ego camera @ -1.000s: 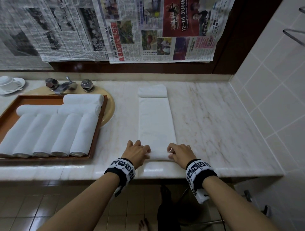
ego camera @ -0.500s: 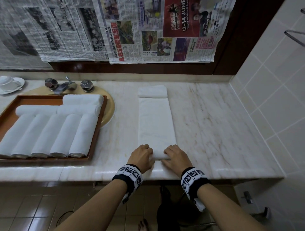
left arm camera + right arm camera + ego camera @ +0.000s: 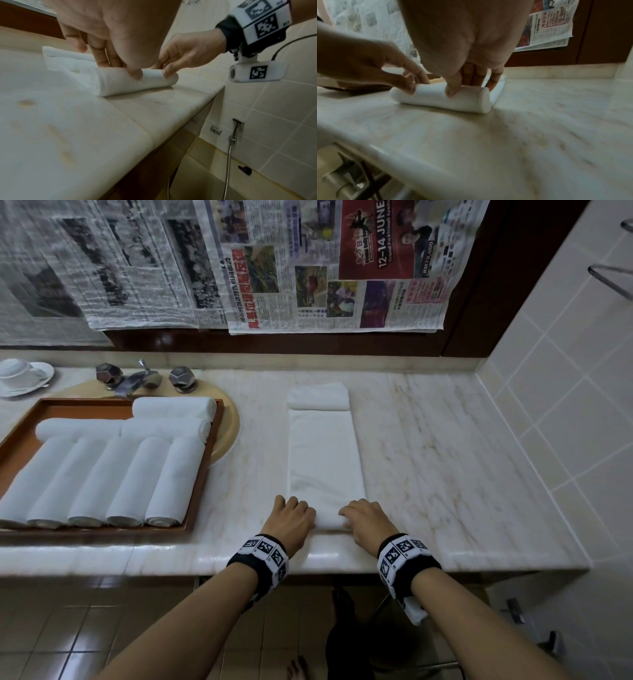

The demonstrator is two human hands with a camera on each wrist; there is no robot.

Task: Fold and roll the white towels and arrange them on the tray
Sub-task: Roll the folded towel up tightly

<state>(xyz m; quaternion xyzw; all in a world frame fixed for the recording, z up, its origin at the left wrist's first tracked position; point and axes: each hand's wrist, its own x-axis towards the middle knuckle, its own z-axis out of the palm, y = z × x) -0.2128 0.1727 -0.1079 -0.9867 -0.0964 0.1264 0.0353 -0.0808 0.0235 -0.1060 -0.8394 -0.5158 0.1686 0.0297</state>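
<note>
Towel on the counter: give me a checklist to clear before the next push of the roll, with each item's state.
1. Both hands on the roll: left hand and right hand each grip one end of the started roll. Ok.
2. Roll even across its width: looks like a straight cylinder in both wrist views. Ok.
3. Flat strip of the towel ahead lies smooth and straight. Ok.
4. Folded towel sits at the strip's far end, in the roll's path. Not ok.
5. Room on the tray: bare corner at its far left. Ok.
6. Tightness of the roll's core: cannot tell.
</note>
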